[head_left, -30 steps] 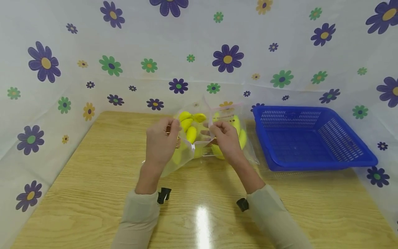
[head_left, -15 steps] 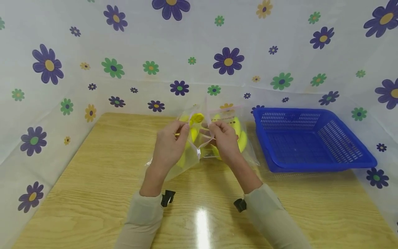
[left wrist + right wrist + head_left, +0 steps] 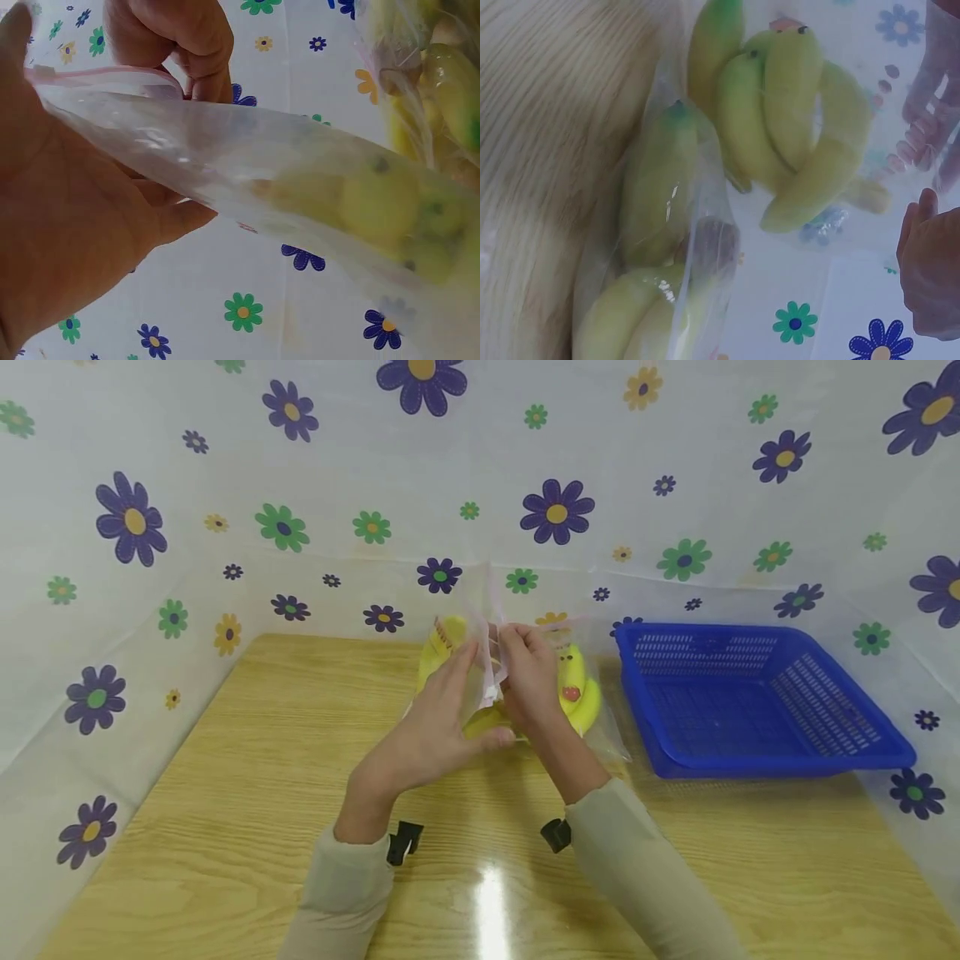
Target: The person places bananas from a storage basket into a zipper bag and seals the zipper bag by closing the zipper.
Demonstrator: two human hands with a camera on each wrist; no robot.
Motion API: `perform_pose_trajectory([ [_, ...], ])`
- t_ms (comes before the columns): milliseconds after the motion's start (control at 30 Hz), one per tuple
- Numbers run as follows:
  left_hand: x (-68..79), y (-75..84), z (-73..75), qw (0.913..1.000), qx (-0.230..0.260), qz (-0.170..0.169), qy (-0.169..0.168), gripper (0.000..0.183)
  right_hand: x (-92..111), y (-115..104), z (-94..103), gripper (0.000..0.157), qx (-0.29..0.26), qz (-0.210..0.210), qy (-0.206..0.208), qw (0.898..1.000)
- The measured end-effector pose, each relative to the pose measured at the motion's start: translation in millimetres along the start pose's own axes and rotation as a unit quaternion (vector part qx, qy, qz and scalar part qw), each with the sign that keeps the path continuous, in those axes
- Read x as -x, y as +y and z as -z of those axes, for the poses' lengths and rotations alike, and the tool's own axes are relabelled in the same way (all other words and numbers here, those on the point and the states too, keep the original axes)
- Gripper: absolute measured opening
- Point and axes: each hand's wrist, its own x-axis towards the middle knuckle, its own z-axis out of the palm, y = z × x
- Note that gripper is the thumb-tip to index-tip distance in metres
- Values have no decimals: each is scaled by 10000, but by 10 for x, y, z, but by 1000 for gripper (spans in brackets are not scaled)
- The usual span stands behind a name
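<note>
A clear zip bag with a pale pink rim stands raised between my hands, yellow toy bananas inside it. My right hand pinches the bag near its rim, fingers curled. On the other side, my left hand lies flat along the bag with straight fingers and its thumb stretched out to the right. A white slider sits at the near end of the rim. In the left wrist view, the slider is beside the left palm, and the milky bag slopes off to the right.
A second clear bag of bananas lies on the wooden table, just right of my right hand. Further right stands a blue plastic basket. White cloth with flower prints hangs behind and at both sides.
My left hand has gone from pinching the bag's rim to lying flat with straight fingers. The rim has drawn together toward the right hand, which still pinches it and has risen slightly.
</note>
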Motion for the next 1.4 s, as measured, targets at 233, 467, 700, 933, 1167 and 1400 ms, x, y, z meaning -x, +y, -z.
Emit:
perform_pose_trajectory([
  [233, 105, -69, 95, 9990, -228, 69, 386, 47, -84, 42, -9, 20, 65, -70, -269, 9996],
  [467, 277, -214, 269, 9988, 409, 143, 242, 35, -336, 120, 209, 35, 1490, -543, -227, 9871],
  [700, 474, -370, 514, 9977, 264, 516, 356, 30, -543, 144, 390, 45, 2650, -537, -1127, 9561],
  [933, 613, -491, 792, 9806, -306, 952, 1685, 29, -575, 112, 369, 22, 2607, -156, -1497, 9536],
  [1167, 615, -686, 889, 9070, 304, 891, 4105, 20, -448, 21, 146, 12, 2476, 541, -1657, 9530],
  [1400, 532, -722, 980, 8506, 1372, 34, 5076, 16, -314, -62, -25, 14, 2394, 1390, -1581, 9478],
])
